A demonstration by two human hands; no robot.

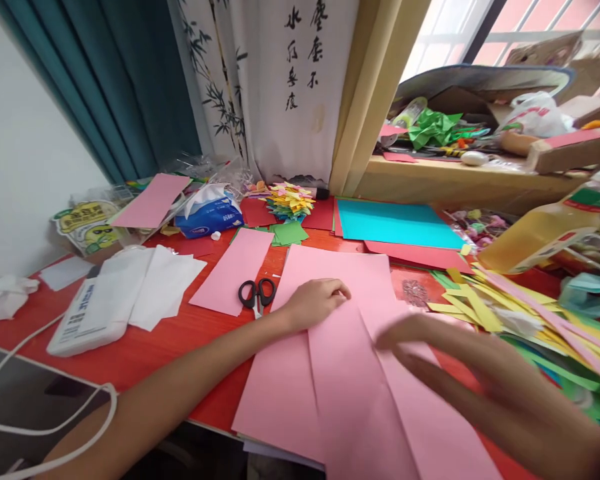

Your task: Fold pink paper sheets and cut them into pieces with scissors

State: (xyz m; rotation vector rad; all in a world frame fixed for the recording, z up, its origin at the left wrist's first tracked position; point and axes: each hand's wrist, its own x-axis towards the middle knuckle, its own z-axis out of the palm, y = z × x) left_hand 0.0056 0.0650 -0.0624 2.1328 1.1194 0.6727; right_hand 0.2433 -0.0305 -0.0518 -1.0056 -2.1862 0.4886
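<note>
In the head view, pink sheets of paper (275,393) lie stacked at the table's front edge. On top of them is a narrower length of pink paper (353,393), running down past the bottom of the view. My left hand (320,303) is closed at its upper end, fingers curled on the paper. By the right edge of that length hovers my right hand (445,360), smeared by motion; whether its fingertips meet or touch the paper does not show. Black-handled scissors (257,295) lie left of my left hand, beside a separate pink strip (234,270).
A blue tissue pack (210,215), white wipes pack (97,303) and colourful folded-paper piece (291,201) are on the red table (180,360). Turquoise paper (397,223) lies at the back. Yellow paper strips (480,303) and a juice bottle (545,227) crowd the right side.
</note>
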